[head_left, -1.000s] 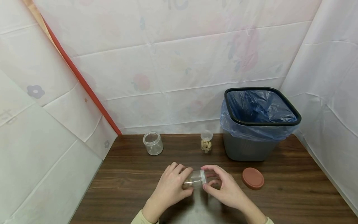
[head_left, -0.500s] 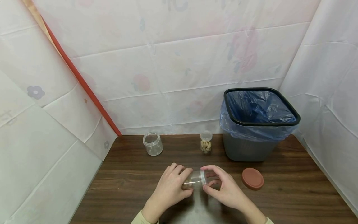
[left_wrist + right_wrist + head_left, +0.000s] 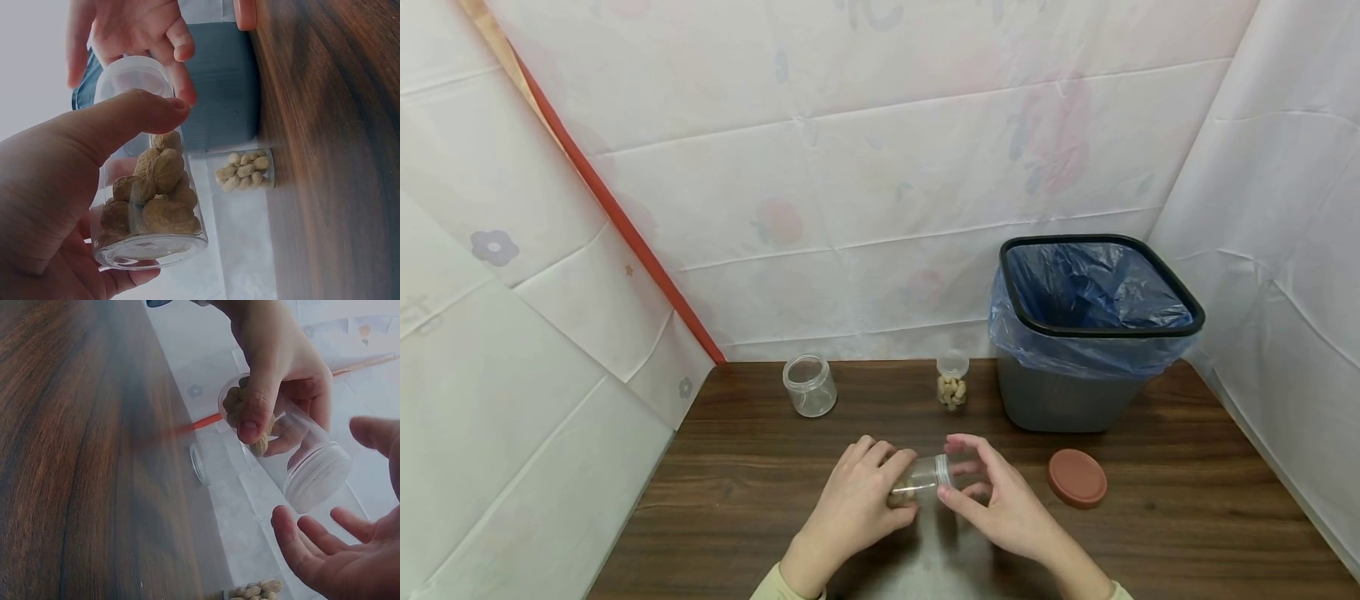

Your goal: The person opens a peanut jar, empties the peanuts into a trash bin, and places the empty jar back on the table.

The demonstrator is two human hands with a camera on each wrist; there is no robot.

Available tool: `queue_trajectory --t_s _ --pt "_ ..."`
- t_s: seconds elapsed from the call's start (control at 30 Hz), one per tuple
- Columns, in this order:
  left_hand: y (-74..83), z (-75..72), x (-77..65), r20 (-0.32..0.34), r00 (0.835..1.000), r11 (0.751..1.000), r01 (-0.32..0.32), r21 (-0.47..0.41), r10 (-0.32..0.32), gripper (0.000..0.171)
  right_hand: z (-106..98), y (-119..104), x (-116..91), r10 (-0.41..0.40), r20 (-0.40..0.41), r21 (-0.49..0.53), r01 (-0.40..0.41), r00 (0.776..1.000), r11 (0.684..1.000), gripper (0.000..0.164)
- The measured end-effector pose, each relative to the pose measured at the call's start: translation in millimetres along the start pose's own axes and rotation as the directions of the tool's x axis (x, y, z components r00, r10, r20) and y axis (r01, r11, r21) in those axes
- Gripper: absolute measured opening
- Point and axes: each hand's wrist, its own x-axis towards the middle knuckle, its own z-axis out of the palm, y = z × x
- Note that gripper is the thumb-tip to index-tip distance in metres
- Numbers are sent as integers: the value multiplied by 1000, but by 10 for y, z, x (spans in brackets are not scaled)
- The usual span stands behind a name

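My left hand grips a clear jar of peanuts tilted on its side above the table, thumb and fingers around its body. Unshelled peanuts gather toward the jar's base in the left wrist view. A clear, ribbed lid sits on the jar's other end, facing right. Around that lid my right hand hovers with fingers spread and loosely bent; the right wrist view shows a gap between fingertips and lid.
A smaller lidded jar of peanuts stands at the back. To its left is an empty open jar. A grey bin with a blue liner occupies the back right, and a reddish-brown round lid lies before it.
My right hand has loosened from the jar's lid, its fingers spreading wider apart and lifting off the edge. The left hand and the jar have stayed in place.
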Motion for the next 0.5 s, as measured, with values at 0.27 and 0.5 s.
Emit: queue_trajectory --t_s 0.27,0.5 --pt "2 3 -1 -8 1000 1000 -2 6 2 66 13 -17 23 116 -49 9 -116 992 993 45" --pt "10 -3 2 -13 1000 1000 -3 15 3 67 8 -22 25 148 -11 45 -148 989 988 44"
